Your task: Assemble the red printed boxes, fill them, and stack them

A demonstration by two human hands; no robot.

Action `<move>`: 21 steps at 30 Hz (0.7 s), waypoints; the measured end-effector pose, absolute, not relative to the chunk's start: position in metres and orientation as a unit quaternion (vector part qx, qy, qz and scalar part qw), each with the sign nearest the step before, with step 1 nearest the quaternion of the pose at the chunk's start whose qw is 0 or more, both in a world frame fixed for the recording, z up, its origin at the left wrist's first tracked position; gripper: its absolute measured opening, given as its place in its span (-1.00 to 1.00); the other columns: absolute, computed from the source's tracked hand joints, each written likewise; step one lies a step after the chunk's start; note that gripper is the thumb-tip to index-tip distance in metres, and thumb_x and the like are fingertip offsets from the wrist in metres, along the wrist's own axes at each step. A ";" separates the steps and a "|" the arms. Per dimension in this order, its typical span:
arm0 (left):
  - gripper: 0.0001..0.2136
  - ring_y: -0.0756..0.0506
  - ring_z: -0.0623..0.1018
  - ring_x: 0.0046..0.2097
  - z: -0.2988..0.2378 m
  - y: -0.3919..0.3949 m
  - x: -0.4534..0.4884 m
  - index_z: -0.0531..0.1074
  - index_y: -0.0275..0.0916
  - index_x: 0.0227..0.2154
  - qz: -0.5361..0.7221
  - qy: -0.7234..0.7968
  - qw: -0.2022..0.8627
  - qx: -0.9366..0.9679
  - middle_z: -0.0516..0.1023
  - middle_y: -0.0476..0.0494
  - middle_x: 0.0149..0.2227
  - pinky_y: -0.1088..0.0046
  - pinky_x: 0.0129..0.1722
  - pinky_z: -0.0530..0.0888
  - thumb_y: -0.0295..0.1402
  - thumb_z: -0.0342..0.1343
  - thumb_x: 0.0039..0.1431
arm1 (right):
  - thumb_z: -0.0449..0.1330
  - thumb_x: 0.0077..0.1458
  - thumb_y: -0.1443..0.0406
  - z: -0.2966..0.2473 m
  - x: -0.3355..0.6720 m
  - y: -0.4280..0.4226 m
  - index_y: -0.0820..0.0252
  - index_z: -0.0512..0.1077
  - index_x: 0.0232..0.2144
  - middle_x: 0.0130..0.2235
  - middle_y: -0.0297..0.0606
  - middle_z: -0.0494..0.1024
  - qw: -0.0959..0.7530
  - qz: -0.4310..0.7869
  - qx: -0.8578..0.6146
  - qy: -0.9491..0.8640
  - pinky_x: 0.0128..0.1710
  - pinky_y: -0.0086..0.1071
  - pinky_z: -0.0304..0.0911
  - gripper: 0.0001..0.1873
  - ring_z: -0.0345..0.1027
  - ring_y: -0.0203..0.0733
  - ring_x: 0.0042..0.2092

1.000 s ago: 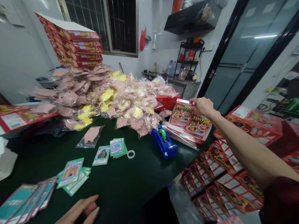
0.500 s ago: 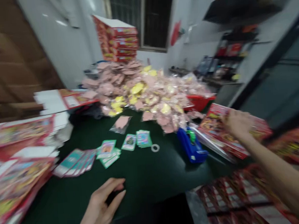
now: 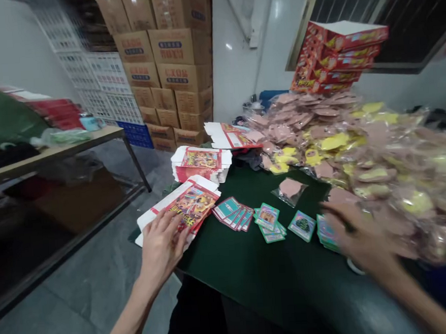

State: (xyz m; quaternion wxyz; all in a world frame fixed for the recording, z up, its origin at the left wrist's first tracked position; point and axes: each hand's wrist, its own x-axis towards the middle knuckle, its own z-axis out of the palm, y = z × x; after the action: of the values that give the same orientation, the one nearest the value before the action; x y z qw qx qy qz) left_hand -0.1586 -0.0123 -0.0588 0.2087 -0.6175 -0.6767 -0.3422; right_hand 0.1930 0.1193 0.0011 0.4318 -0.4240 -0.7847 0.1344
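Note:
My left hand point(image 3: 161, 242) rests on the top flat, unfolded red printed carton point(image 3: 197, 202) at the table's left edge, its fingers spread over the print. Blurred by motion, my right hand point(image 3: 361, 238) hovers above the table at the right, by a small stack of cards point(image 3: 326, 233); whether it holds anything is not visible. Between the hands lie a fan of green-backed cards point(image 3: 232, 213), a loose pile of picture cards point(image 3: 268, 220) and a card with a dark picture point(image 3: 302, 225). A clear bag with a pink piece point(image 3: 290, 188) lies behind them.
A heap of bagged pink and yellow pieces point(image 3: 332, 144) covers the table's back and right. Behind it stand stacked red boxes point(image 3: 337, 52). More folded cartons point(image 3: 201, 161) lie at the left. Brown boxes point(image 3: 176, 48) and a side table point(image 3: 106, 137) stand farther left.
The view has swung left. My left hand has moved from above the bare tabletop onto the flat cartons. My right hand has left the red carton on the right and come toward the cards.

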 end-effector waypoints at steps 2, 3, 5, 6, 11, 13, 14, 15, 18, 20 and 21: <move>-0.79 -0.37 0.43 0.09 -0.076 -0.008 -0.169 0.52 -0.24 -0.23 -0.320 -0.682 0.191 -0.629 0.53 -0.32 -0.03 0.00 -0.02 0.36 -0.31 0.05 0.16 | 0.01 0.19 0.22 -0.004 0.118 0.122 0.04 0.41 -0.14 -0.13 -0.14 0.51 0.381 0.145 -0.383 -0.829 -0.09 -0.13 0.31 -0.75 0.40 -0.05 -0.11; -0.79 -0.37 0.41 0.12 -0.085 -0.007 -0.170 0.52 -0.23 -0.22 -0.326 -0.683 0.190 -0.625 0.52 -0.32 -0.01 -0.03 0.01 0.34 -0.32 0.04 0.17 | -0.03 0.20 0.25 -0.006 0.077 0.124 0.09 0.39 -0.09 -0.10 -0.14 0.51 0.349 0.149 -0.367 -0.849 -0.08 -0.15 0.30 -0.71 0.40 -0.07 -0.10; -0.78 -0.36 0.37 0.15 -0.099 -0.007 -0.169 0.51 -0.22 -0.17 -0.340 -0.686 0.194 -0.614 0.49 -0.34 0.03 -0.05 0.06 0.30 -0.34 0.04 0.18 | -0.04 0.18 0.30 -0.010 -0.002 0.130 0.18 0.34 0.00 -0.06 -0.09 0.49 0.294 0.152 -0.359 -0.873 -0.07 -0.16 0.27 -0.65 0.38 -0.05 -0.06; -0.78 -0.35 0.36 0.16 -0.105 -0.007 -0.167 0.51 -0.22 -0.17 -0.347 -0.686 0.199 -0.608 0.49 -0.35 0.04 -0.06 0.07 0.30 -0.35 0.04 0.18 | 0.00 0.14 0.31 -0.010 -0.034 0.131 0.25 0.32 0.00 -0.08 -0.01 0.50 0.277 0.146 -0.368 -0.876 -0.07 -0.09 0.24 -0.63 0.36 0.03 -0.04; -0.78 -0.34 0.35 0.18 -0.113 -0.012 -0.163 0.47 -0.22 -0.13 -0.362 -0.682 0.219 -0.597 0.48 -0.35 0.04 -0.08 0.08 0.30 -0.40 0.07 0.16 | 0.08 0.08 0.25 -0.003 -0.102 0.127 0.40 0.33 -0.10 -0.12 0.19 0.46 0.256 0.112 -0.422 -0.863 -0.03 0.00 0.09 -0.63 0.26 0.20 -0.01; -0.75 -0.33 0.34 0.19 -0.106 -0.017 -0.162 0.43 -0.22 -0.08 -0.378 -0.664 0.218 -0.607 0.45 -0.36 0.06 -0.08 0.08 0.31 -0.43 0.07 0.16 | 0.03 0.13 0.23 0.008 -0.097 0.124 0.35 0.34 -0.13 -0.09 0.16 0.44 0.271 0.104 -0.440 -0.850 -0.02 -0.04 0.06 -0.68 0.24 0.16 0.01; -0.73 -0.32 0.35 0.18 -0.099 -0.021 -0.160 0.41 -0.21 -0.07 -0.394 -0.649 0.211 -0.616 0.45 -0.36 0.06 -0.05 0.07 0.34 -0.43 0.08 0.15 | 0.01 0.14 0.23 0.014 -0.090 0.123 0.31 0.35 -0.16 -0.10 0.12 0.46 0.278 0.103 -0.445 -0.845 -0.02 -0.07 0.06 -0.71 0.25 0.13 -0.01; -0.71 -0.30 0.38 0.16 -0.091 -0.025 -0.158 0.39 -0.21 -0.05 -0.417 -0.632 0.201 -0.622 0.45 -0.35 0.06 0.00 0.06 0.37 -0.44 0.09 0.15 | 0.00 0.15 0.23 0.020 -0.081 0.121 0.28 0.36 -0.20 -0.14 0.06 0.48 0.285 0.103 -0.446 -0.842 -0.04 -0.11 0.08 -0.73 0.27 0.09 -0.04; -0.58 -0.28 0.39 0.15 -0.057 -0.037 -0.148 0.28 -0.22 0.06 -0.469 -0.612 0.208 -0.601 0.39 -0.39 0.10 0.10 0.05 0.39 -0.43 0.13 0.11 | 0.04 0.14 0.17 0.038 -0.047 0.111 0.18 0.37 -0.31 -0.29 -0.16 0.51 0.305 0.107 -0.438 -0.839 -0.16 -0.26 0.13 -0.79 0.34 -0.08 -0.21; -0.44 -0.36 0.28 0.21 -0.037 -0.041 -0.137 0.14 -0.26 0.18 -0.439 -0.635 0.249 -0.585 0.30 -0.46 0.16 0.00 0.09 0.30 -0.40 0.14 0.10 | 0.06 0.13 0.15 0.046 -0.021 0.097 0.15 0.34 -0.39 -0.41 -0.30 0.47 0.338 0.139 -0.393 -0.844 -0.29 -0.37 0.13 -0.80 0.32 -0.20 -0.34; -0.40 -0.38 0.27 0.21 -0.031 -0.041 -0.131 0.06 -0.28 0.21 -0.422 -0.637 0.257 -0.591 0.29 -0.48 0.16 -0.01 0.08 0.30 -0.39 0.12 0.12 | 0.07 0.14 0.16 0.048 -0.007 0.088 0.14 0.31 -0.43 -0.46 -0.35 0.44 0.359 0.167 -0.354 -0.847 -0.35 -0.41 0.12 -0.80 0.29 -0.25 -0.40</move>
State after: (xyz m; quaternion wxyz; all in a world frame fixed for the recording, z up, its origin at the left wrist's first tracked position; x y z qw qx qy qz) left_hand -0.1306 -0.0405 -0.0307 0.2572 -0.5915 -0.6372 -0.4218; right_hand -0.0074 0.0875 0.0482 0.3587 -0.3541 -0.8474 0.1672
